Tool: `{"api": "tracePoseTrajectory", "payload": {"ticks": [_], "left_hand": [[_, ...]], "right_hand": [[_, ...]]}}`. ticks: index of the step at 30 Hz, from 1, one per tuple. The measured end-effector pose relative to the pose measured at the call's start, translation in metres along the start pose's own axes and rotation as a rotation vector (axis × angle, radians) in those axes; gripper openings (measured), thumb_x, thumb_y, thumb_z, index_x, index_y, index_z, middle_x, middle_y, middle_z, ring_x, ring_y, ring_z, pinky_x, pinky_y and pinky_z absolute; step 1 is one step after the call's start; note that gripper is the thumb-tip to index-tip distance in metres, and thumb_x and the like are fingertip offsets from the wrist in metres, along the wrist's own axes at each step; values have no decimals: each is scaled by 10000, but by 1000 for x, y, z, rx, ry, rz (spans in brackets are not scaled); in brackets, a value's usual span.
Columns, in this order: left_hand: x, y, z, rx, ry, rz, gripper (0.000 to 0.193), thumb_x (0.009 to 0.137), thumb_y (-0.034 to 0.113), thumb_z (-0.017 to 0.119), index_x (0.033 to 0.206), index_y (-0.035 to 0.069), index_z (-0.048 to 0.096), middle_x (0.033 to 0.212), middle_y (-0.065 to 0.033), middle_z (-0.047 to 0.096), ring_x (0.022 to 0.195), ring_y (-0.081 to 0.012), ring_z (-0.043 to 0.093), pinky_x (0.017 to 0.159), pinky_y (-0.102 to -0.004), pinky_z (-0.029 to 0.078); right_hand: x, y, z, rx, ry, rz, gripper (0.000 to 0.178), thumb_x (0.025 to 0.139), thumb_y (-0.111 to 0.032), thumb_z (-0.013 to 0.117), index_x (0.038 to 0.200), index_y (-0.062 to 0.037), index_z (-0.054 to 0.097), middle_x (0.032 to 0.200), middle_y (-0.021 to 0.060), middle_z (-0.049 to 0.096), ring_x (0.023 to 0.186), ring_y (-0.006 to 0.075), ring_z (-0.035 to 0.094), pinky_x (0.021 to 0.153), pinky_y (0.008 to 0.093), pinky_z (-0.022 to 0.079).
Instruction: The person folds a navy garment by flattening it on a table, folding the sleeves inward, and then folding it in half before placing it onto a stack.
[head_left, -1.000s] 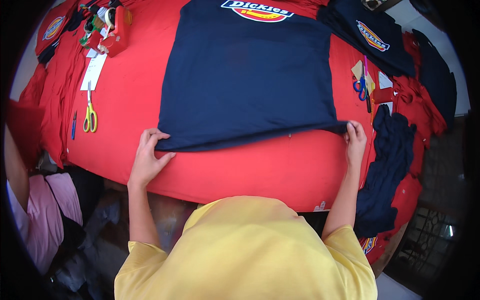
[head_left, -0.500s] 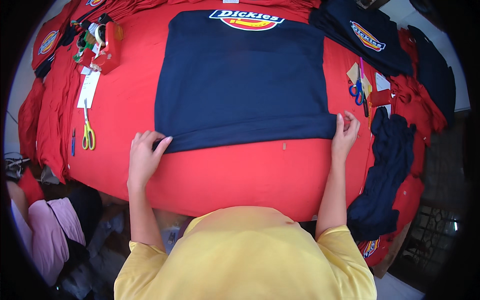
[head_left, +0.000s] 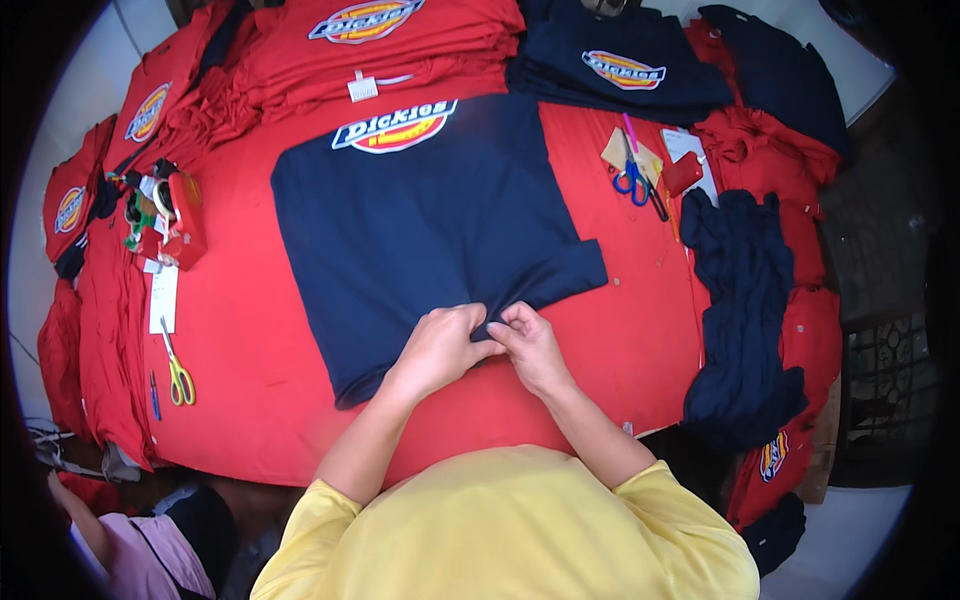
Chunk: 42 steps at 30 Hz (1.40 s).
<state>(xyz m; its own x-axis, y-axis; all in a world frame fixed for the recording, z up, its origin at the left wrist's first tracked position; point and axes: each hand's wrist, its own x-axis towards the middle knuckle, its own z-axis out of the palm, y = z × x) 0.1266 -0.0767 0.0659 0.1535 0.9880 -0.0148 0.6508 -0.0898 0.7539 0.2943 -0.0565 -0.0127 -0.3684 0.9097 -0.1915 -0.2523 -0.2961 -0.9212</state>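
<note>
A navy folded shirt (head_left: 400, 230) with a colourful printed logo near its far edge lies in front of me, turned a little askew. Close together at the middle of its near edge, both hands pinch the fabric, which puckers into creases around them. My left hand (head_left: 445, 350) is closed on the edge, its fingers partly hidden by the hand itself. My right hand (head_left: 532, 348) has thumb and fingertips pressed together on the cloth beside it. To the right of the hands, a corner of the shirt juts outward.
Red cloth (head_left: 250, 420) covers the table. At left are yellow-handled scissors (head_left: 180, 382) and a red box (head_left: 188, 215) of tapes; at right, blue-handled scissors (head_left: 631, 182) and crumpled navy cloth (head_left: 740, 290). Red shirts (head_left: 290, 50) are stacked behind. A person in pink (head_left: 150, 550) is lower left.
My hands have come from the two ends of the shirt's near edge to its middle. The edge, straight before, is now bunched, and the shirt appears tilted; the view has shifted too.
</note>
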Motion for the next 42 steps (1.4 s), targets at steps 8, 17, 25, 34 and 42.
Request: {"api": "tracePoseTrajectory", "payload": {"ticks": [8, 17, 25, 34, 42], "left_hand": [[-97, -13, -228, -249, 1033, 253, 99, 841, -5, 609, 922, 33, 569, 1047, -85, 599, 961, -142, 578, 865, -274, 473], [-69, 55, -311, -156, 783, 461, 257, 885, 115, 530, 1106, -8, 576, 1072, -86, 619, 986, -171, 596, 908, -271, 443], [-132, 70, -383, -259, 1144, 546, 304, 932, 19, 377, 1060, 9, 653, 1100, -70, 626, 972, -150, 585, 882, -269, 466], [-199, -59, -187, -76, 523, -1, 330, 602, -168, 382, 760, -45, 644, 911, -85, 539, 906, -190, 558, 872, -260, 420], [-173, -49, -26, 452, 261, -8, 312, 825, 58, 604, 1131, 15, 650, 1195, -146, 594, 1247, -331, 474, 1051, -454, 371]], "right_hand": [[-68, -212, -85, -338, 405, -809, 127, 879, 34, 527, 907, -89, 518, 870, 16, 556, 555, 29, 501, 406, 148, 398], [9, -371, -57, -255, -240, -1038, 155, 899, -88, 539, 1009, 9, 591, 945, 89, 596, 826, 166, 590, 766, 282, 489], [-48, -416, 2, -918, 671, -1515, 82, 878, 26, 491, 879, 39, 572, 1021, 134, 626, 902, 226, 635, 812, 369, 579], [-92, -126, -120, -374, 262, -533, 207, 779, 152, 503, 738, -21, 609, 1061, 84, 621, 1003, 153, 571, 859, 280, 451], [-104, -39, -27, -1269, 151, -565, 230, 829, 4, 499, 965, -37, 679, 1179, 135, 623, 1248, 341, 484, 1092, 460, 321]]}}
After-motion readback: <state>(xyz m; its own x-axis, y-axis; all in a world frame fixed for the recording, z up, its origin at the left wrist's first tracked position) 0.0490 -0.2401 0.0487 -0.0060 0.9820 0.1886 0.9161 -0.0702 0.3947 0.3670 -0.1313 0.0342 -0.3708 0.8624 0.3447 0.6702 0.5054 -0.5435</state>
